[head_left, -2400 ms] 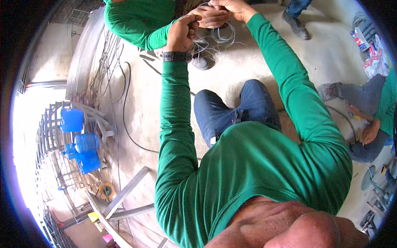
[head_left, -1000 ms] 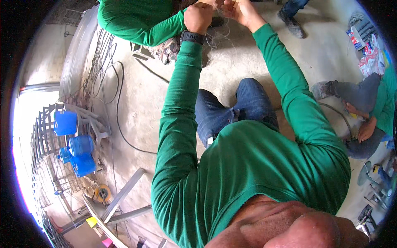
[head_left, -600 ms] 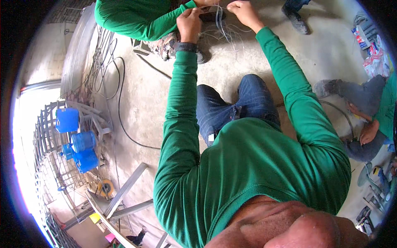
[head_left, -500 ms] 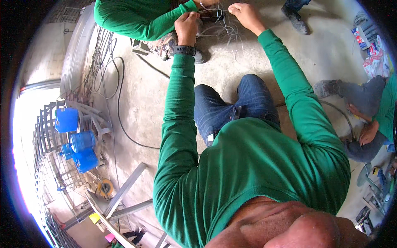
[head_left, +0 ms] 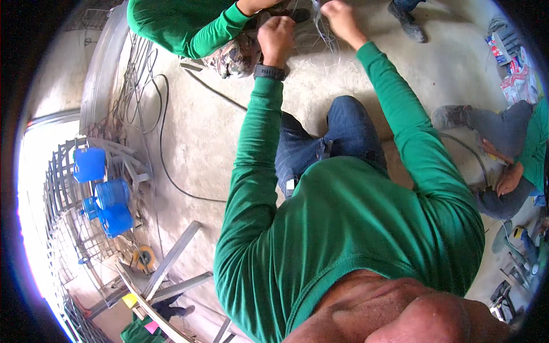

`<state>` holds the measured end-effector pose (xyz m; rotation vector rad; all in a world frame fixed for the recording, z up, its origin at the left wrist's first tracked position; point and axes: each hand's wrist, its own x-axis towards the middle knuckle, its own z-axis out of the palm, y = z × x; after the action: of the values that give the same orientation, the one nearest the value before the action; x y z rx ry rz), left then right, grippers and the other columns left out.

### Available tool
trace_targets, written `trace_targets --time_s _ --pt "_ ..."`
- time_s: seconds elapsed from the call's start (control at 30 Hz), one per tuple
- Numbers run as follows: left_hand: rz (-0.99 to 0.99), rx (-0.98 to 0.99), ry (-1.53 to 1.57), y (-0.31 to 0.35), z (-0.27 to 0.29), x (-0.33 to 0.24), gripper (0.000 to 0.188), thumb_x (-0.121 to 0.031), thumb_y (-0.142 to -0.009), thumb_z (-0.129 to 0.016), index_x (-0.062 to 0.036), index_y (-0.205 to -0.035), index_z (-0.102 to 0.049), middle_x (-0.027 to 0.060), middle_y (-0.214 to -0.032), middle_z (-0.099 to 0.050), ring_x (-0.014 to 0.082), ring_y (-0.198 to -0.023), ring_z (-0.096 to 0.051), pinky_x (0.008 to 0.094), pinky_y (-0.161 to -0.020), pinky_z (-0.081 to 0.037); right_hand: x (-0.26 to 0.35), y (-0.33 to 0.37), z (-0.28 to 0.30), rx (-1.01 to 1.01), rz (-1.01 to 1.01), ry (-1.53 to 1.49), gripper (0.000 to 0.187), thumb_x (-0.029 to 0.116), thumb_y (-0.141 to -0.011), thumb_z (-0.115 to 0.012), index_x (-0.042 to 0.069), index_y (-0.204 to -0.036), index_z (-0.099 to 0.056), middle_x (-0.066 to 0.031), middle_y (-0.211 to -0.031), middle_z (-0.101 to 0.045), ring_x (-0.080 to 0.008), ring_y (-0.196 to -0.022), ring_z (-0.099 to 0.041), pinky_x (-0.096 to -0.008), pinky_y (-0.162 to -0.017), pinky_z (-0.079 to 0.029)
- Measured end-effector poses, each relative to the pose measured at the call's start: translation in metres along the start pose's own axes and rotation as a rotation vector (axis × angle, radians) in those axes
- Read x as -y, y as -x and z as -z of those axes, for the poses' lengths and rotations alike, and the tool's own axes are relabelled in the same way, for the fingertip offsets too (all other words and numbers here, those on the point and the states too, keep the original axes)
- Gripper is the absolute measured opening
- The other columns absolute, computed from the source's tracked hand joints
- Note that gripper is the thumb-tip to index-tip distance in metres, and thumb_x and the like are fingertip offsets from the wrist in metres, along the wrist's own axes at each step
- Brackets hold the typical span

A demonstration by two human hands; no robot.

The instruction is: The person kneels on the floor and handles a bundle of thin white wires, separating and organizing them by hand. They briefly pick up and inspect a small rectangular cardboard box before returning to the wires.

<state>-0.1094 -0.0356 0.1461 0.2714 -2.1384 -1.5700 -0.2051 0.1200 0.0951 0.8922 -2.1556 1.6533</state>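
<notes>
A tangle of thin, pale wire (head_left: 323, 33) hangs at the top, between my two hands and just below the right one. My right hand (head_left: 341, 22) is closed in a pinch on strands of it. Left of the tangle, my left hand (head_left: 276, 41) has its fingers curled together, with a black watch (head_left: 269, 72) on the wrist. Whatever those fingers hold is too fine and blurred to make out. Close beyond my left hand reaches a co-worker's hand (head_left: 255, 6), partly cut off by the top edge.
The co-worker in a green sleeve (head_left: 214, 34) crouches at upper left. Another person's boot (head_left: 409, 23) stands at upper right; someone sits at the right (head_left: 506, 154). Black cable (head_left: 163, 148) crosses the concrete floor. Blue water jugs (head_left: 112, 194) and metal bars (head_left: 174, 257) lie left.
My left hand has moved right and slightly down, toward the tangle. My right hand has shifted slightly up, and the wire hangs closer beneath it. The co-worker's arm has moved left.
</notes>
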Motion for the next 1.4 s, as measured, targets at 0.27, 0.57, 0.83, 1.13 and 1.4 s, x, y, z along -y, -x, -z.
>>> trace_targets --time_s 0.27,0.57,0.83,1.13,1.4 --pt "-0.062 0.028 0.096 0.013 -0.017 -0.013 0.021 -0.011 -0.089 -0.057 0.0045 -0.076 -0.064 0.0018 -0.068 -0.062 0.0104 -0.062 -0.054 0.0262 -0.057 -0.043 0.003 -0.004 0.004 0.084 0.175 0.057 0.017 0.015 -0.093 -0.057 0.001 -0.089 -0.062 -0.0089 -0.072 -0.061 -0.0178 -0.067 -0.057 -0.0350 -0.062 -0.047" --pt "0.128 -0.019 0.418 0.047 0.012 -0.019 0.019 -0.019 -0.090 -0.054 -0.0090 -0.076 -0.061 -0.0008 -0.065 -0.052 0.0090 -0.055 -0.042 0.0268 -0.048 -0.032 -0.018 -0.003 -0.010 0.054 -0.029 -0.202 0.015 0.010 -0.092 -0.054 0.002 -0.080 -0.053 -0.0059 -0.069 -0.053 -0.0151 -0.067 -0.049 -0.0319 -0.065 -0.044" --pt "0.251 -0.071 0.675 0.106 0.056 -0.035 0.024 -0.025 -0.092 -0.052 -0.0115 -0.072 -0.047 -0.0024 -0.060 -0.040 0.0092 -0.051 -0.033 0.0251 -0.047 -0.025 0.028 0.001 -0.019 0.103 0.016 -0.379 0.008 0.008 -0.090 -0.062 0.000 -0.092 -0.063 -0.0020 -0.078 -0.061 -0.0088 -0.071 -0.055 -0.0277 -0.065 -0.047" --pt "0.077 -0.102 0.828 0.201 0.120 -0.060 0.023 -0.024 -0.093 -0.053 -0.0140 -0.075 -0.042 -0.0034 -0.067 -0.031 0.0098 -0.059 -0.031 0.0267 -0.054 -0.027 0.033 0.016 -0.007 0.237 -0.180 -0.280 0.028 0.020 -0.093 -0.062 0.002 -0.114 -0.064 -0.0032 -0.089 -0.065 -0.0100 -0.081 -0.059 -0.0275 -0.070 -0.048" --pt "-0.321 -0.434 0.976 0.258 0.247 -0.074 0.026 -0.023 -0.094 -0.051 -0.0075 -0.073 -0.050 -0.0003 -0.065 -0.037 0.0090 -0.056 -0.029 0.0249 -0.051 -0.027 0.065 0.042 -0.019 0.192 -0.248 -0.566 0.020 0.021 -0.093 -0.064 0.005 -0.103 -0.071 0.0091 -0.070 -0.055 0.0000 -0.055 -0.037 -0.0174 -0.048 -0.029"
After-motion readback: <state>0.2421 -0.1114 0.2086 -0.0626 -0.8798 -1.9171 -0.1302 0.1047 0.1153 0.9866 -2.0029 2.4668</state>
